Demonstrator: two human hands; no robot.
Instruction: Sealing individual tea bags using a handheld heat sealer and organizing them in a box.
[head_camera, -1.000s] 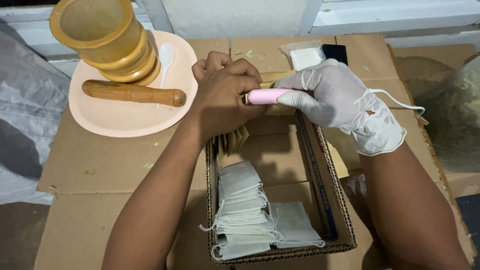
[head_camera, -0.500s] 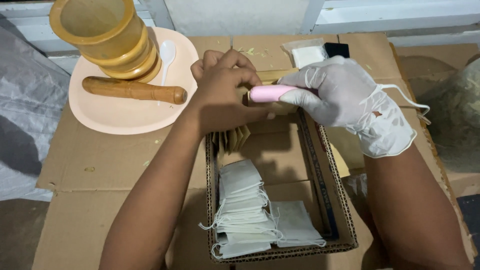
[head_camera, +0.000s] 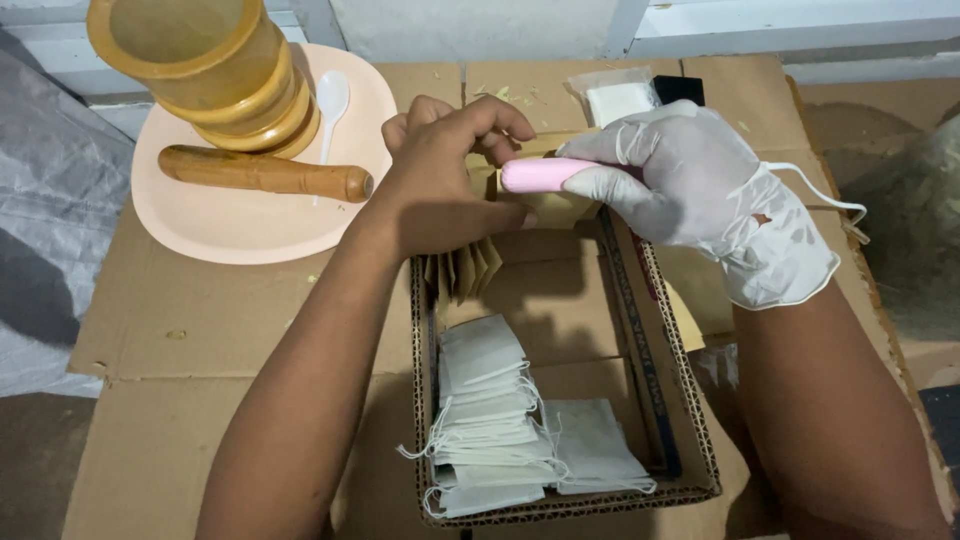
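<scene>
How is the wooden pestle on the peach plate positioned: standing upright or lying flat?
Lying flat: the wooden pestle rests lengthwise on the peach plate.

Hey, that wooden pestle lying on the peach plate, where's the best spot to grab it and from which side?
Probably mid-shaft, from above. The wooden pestle lies flat across the peach plate, its long side open towards the near rim. The yellow mortar crowds it behind and a white spoon lies near its rounded right end, so pinch across the middle.

**Soft, even light, sharp centre**

Diffuse light falls from above and ahead. The bare left hand (head_camera: 450, 185) casts a soft shadow into the cardboard box (head_camera: 690, 470). Lower corners sink dim. No glare; focus holds throughout, edges slightly stretched.
</scene>
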